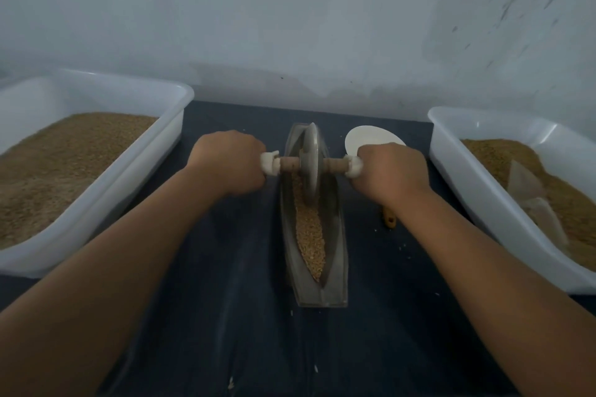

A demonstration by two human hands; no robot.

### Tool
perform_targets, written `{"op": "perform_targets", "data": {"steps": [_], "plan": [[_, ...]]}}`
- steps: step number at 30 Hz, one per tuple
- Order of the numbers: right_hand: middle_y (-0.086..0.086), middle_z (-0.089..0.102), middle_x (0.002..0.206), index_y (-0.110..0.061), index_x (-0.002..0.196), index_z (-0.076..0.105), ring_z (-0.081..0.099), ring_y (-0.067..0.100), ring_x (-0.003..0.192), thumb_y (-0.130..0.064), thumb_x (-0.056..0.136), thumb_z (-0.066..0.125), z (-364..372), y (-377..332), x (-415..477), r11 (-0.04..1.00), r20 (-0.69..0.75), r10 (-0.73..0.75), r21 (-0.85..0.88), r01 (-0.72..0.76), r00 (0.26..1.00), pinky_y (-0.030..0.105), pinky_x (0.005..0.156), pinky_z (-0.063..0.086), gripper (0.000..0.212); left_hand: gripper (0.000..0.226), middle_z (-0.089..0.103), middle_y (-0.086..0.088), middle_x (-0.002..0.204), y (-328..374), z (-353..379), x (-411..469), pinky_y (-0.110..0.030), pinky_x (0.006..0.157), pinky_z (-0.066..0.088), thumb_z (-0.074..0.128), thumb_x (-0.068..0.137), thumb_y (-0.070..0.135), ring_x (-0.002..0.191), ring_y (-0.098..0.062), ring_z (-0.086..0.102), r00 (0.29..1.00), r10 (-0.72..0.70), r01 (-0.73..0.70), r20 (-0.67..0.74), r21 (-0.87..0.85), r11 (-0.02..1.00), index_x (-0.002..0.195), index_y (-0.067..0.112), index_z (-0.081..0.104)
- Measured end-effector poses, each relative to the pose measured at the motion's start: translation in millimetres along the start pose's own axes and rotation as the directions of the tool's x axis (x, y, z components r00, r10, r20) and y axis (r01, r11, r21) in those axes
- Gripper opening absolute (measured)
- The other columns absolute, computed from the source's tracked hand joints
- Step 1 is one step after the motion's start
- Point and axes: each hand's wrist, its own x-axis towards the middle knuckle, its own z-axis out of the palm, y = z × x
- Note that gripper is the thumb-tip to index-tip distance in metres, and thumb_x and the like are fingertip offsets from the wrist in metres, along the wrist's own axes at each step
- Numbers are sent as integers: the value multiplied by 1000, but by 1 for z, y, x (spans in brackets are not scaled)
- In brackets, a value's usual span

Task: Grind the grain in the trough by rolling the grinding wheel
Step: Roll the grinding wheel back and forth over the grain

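As both arms reached forward, the left hand [230, 163] and the right hand [392, 171] each clenched a cloth-wrapped end of the wooden axle [335, 165], holding the grinding wheel [311, 163] upright in the far half of the boat-shaped metal trough [337, 267]. Whole-looking grain [310, 235] lay in a strip along the trough's near half, touching the wheel's lower edge, so the work appeared far from finished. Done well, the stroke called for even downward pressure from both fists, the axle kept level and the wheel drawn back along the full groove without riding up its walls. Beyond the right hand sat a white dish [364, 137], and a small wooden tool [389, 219] lay partly hidden by the wrist. White plastic tubs of grain flanked the dark table [225, 316]: a left tub [161, 145] and a right tub [458, 171].
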Motion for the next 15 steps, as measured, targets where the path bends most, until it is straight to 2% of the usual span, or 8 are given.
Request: {"op": "perform_targets", "data": {"steps": [3, 6, 8, 10, 11, 13, 15], "plan": [[-6, 54, 62, -26, 66, 52, 47, 10, 55, -63, 92, 42, -12, 4, -25, 1000, 75, -16, 26, 14, 997, 26, 49, 29, 46, 17, 58, 11, 70, 0, -1, -24, -27, 52, 32, 55, 78, 48, 61, -10, 52, 998, 63, -63, 10, 8, 998, 73, 32, 56], [-9, 57, 64, -31, 69, 57, 53, 8, 58, -71, 72, 31, -31, 12, -53, 993, 220, -80, 101, 59, 972, 29, 50, 37, 48, 20, 55, 13, 63, -1, 0, -52, -25, 49, 30, 54, 77, 53, 57, -5, 51, 992, 126, -125, -24, 27, 992, 70, 34, 53], [-9, 61, 64, -31, 67, 59, 58, 7, 60, -66, 68, 40, -39, 16, -55, 985, 349, -106, 164, 51, 931, 30, 51, 41, 40, 25, 53, 13, 60, -1, 0, -58, -24, 47, 27, 55, 79, 57, 53, -4, 48, 988, 139, -135, -69, 58, 989, 69, 35, 52], [-9, 62, 66, -31, 69, 61, 59, 7, 62, -62, 72, 49, -35, 16, -48, 986, 395, -98, 161, 36, 913, 30, 52, 41, 34, 25, 54, 12, 61, 1, -2, -54, -25, 48, 28, 56, 81, 55, 54, -6, 49, 990, 122, -118, -67, 59, 991, 69, 34, 53], [-9, 61, 67, -31, 70, 60, 58, 9, 62, -63, 75, 48, -29, 15, -43, 992, 353, -71, 126, 28, 933, 29, 52, 38, 35, 23, 55, 12, 63, 2, -3, -48, -25, 49, 30, 56, 82, 53, 55, -8, 51, 993, 105, -102, -58, 49, 994, 69, 33, 54], [-8, 56, 63, -29, 70, 56, 53, 14, 58, -66, 85, 43, -11, 10, -32, 1000, 149, -5, 23, 2, 989, 28, 51, 33, 42, 19, 57, 11, 66, 3, -4, -34, -26, 51, 32, 57, 80, 48, 59, -10, 53, 997, 64, -63, -38, 26, 998, 71, 32, 56], [-6, 50, 59, -25, 71, 52, 51, 21, 55, -66, 95, 39, 6, 4, -22, 999, -29, 30, -30, -31, 999, 28, 51, 38, 49, 17, 58, 10, 68, 4, -4, -20, -27, 51, 32, 57, 79, 46, 60, -11, 53, 999, 29, -29, -22, 5, 1000, 72, 31, 57]]}}
